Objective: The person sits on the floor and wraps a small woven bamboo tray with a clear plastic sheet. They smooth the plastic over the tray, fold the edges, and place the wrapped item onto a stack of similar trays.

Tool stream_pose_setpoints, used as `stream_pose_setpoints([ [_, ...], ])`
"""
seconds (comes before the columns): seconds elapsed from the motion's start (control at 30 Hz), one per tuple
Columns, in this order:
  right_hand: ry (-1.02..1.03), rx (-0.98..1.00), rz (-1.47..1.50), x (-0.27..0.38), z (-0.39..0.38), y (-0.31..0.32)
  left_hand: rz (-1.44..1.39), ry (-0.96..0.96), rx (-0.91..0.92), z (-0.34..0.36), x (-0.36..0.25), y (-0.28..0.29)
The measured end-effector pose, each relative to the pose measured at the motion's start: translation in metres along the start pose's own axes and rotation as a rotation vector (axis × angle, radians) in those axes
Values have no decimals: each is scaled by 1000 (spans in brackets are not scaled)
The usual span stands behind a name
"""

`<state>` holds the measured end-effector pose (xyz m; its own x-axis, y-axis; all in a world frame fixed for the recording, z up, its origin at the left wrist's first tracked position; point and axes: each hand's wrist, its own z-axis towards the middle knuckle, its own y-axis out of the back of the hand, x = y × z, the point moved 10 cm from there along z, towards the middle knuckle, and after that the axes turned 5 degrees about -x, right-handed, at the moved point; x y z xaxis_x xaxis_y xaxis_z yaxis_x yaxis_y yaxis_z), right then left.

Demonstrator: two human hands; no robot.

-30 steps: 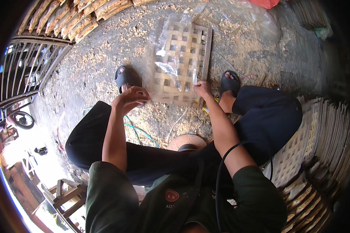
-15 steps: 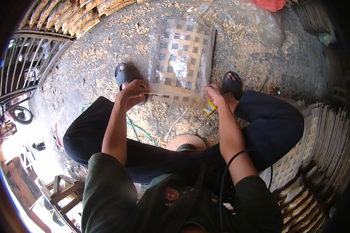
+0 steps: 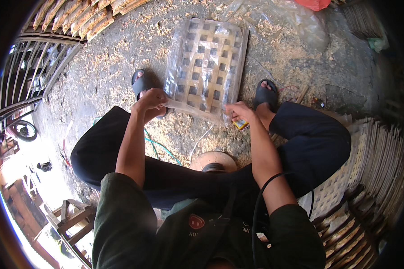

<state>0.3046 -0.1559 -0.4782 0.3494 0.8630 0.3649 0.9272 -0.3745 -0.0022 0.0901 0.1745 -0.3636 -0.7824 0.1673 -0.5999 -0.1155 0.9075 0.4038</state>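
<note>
A clear plastic sheet (image 3: 205, 76) lies over a woven slatted panel (image 3: 243, 56) on the floor at twelve o'clock in my view. My left hand (image 3: 152, 99), at ten o'clock, has its fingers together, clamped on the sheet's near-left corner; my right hand (image 3: 239, 111), at two o'clock, pinches the near-right corner, knuckles up. Both bare forearms reach forward over my spread knees, the elbows bent a little. A yellow packet (image 3: 240, 123) lies just beside my right hand. The grey floor (image 3: 105, 78) is worn and littered with pale crumbs. A round brown disc (image 3: 213, 160) sits near the centre, toward six o'clock. Farther out stand a slatted rack (image 3: 28, 74) at ten, a wheel (image 3: 24, 130) at nine and stacked woven panels (image 3: 377, 157) at three.
</note>
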Motion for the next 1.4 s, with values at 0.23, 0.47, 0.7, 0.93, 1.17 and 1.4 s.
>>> stream_pose_setpoints([
  [0.23, 73, -71, -162, 21, -13, 14, 56, 20, -5, -9, -14, -2],
  [0.47, 331, -360, 298, 92, 22, 69, -72, 118, 225, -12, 11, -23],
  [0.7, 524, -458, 635, 177, 53, 107, 214, -35, 19, -6, 6, 15],
  [0.93, 588, -605, 669, 167, 63, 134, 167, 88, 56, -7, -24, 24],
  [1.17, 690, -753, 562, 159, 37, 127, 505, -81, -7, -4, 30, -3],
  [1.4, 543, -988, -91, 69, 33, 105, 577, 194, 218, 5, 31, -41],
])
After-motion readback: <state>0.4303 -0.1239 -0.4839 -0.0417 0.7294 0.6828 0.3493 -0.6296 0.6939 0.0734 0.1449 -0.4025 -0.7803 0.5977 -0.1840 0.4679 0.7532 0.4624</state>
